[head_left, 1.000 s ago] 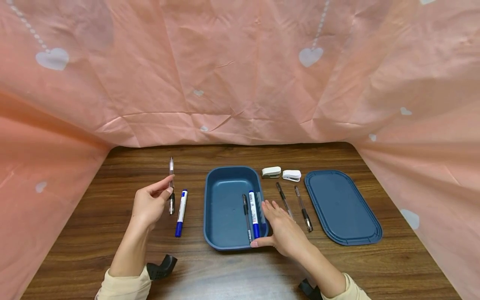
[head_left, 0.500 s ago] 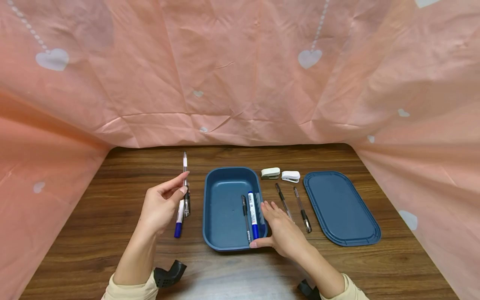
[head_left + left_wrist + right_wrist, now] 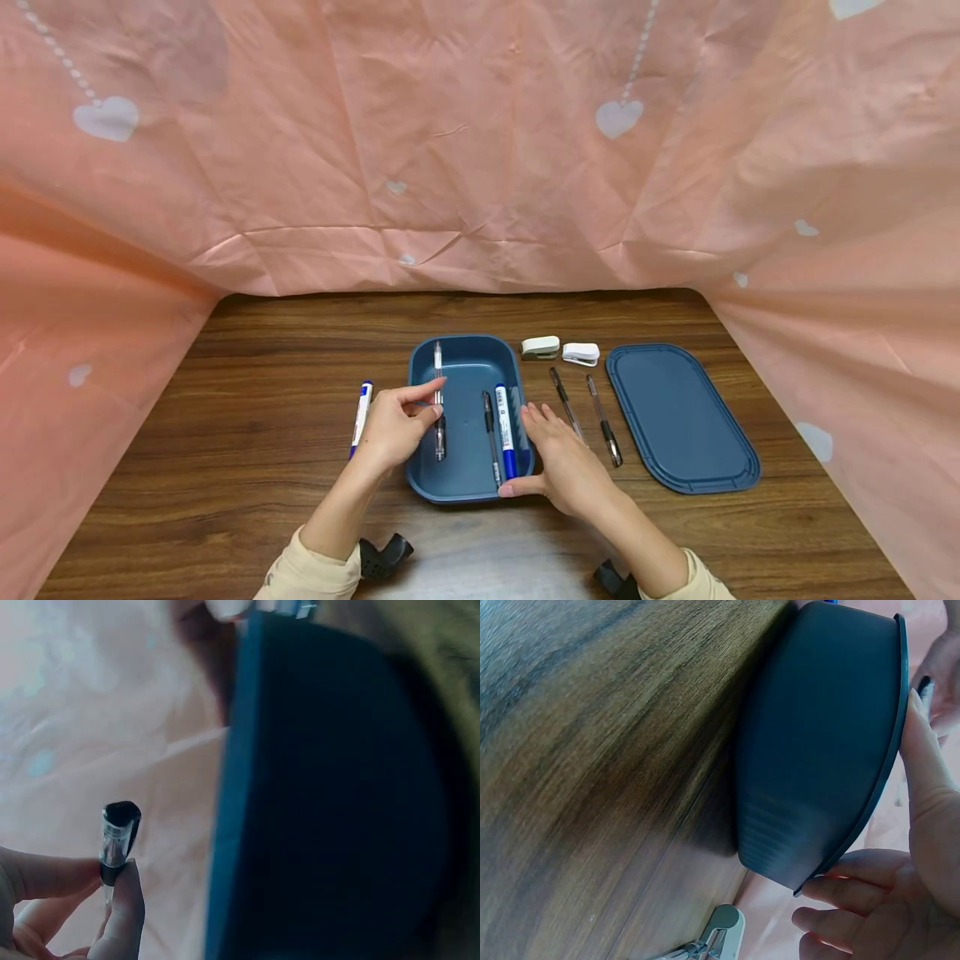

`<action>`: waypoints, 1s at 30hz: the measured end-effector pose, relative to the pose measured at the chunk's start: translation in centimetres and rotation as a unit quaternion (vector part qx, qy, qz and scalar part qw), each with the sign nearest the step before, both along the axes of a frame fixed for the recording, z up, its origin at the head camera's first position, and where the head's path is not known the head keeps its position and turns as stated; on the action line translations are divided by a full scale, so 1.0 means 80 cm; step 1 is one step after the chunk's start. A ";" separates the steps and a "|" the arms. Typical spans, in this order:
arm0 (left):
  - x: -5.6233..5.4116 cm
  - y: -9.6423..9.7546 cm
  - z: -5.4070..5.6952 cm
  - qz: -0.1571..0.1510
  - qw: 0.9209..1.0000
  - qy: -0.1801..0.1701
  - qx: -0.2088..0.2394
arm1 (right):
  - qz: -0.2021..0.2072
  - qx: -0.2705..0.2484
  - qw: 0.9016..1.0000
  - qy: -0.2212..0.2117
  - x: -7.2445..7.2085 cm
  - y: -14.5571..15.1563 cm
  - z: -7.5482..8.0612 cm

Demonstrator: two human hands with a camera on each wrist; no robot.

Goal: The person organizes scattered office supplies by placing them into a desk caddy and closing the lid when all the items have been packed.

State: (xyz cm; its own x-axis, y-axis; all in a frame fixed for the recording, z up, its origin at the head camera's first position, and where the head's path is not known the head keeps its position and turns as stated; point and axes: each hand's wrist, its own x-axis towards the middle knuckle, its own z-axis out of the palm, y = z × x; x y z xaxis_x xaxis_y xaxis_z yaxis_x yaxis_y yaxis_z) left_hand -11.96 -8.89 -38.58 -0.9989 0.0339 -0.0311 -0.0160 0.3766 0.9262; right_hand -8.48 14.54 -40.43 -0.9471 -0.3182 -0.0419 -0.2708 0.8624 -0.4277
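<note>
My left hand (image 3: 397,425) pinches a clear gel pen (image 3: 440,442) between thumb and fingers, above the left part of a dark blue plastic box (image 3: 461,479). The left wrist view shows the pen's black-and-clear end (image 3: 118,836) beside the box wall (image 3: 330,795). My right hand (image 3: 566,462) touches the box's right rim, thumb at the near corner and fingers extended along the side. In the right wrist view, that hand (image 3: 922,877) spans the rim from outside. A gel pen with a black grip (image 3: 492,437) and a blue-and-white marker (image 3: 506,429) lie inside along the right wall.
Another blue-capped marker (image 3: 362,417) lies left of the box, partly behind my left hand. Two small white staplers (image 3: 541,347) stand behind to the right. Two pens (image 3: 604,421) lie between the box and a flat blue lid (image 3: 682,417). Pink cloth (image 3: 465,150) encloses the wooden table.
My left hand has carried the gel pen rightward, from the table past the left marker to over the box. The right hand has stayed at the rim.
</note>
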 end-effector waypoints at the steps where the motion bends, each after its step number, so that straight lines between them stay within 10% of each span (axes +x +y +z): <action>1: -0.001 0.005 -0.005 -0.001 1.000 -0.005 -0.005 | -0.001 -0.001 1.000 0.001 0.000 0.000 0.000; 18: -0.006 0.061 -0.061 -0.030 0.994 -0.055 -0.088 | 0.001 -0.007 1.000 -0.001 -0.001 0.000 -0.001; 30: -0.009 0.067 -0.067 -0.058 0.986 -0.055 -0.145 | 0.001 -0.012 1.000 -0.002 -0.001 0.001 -0.001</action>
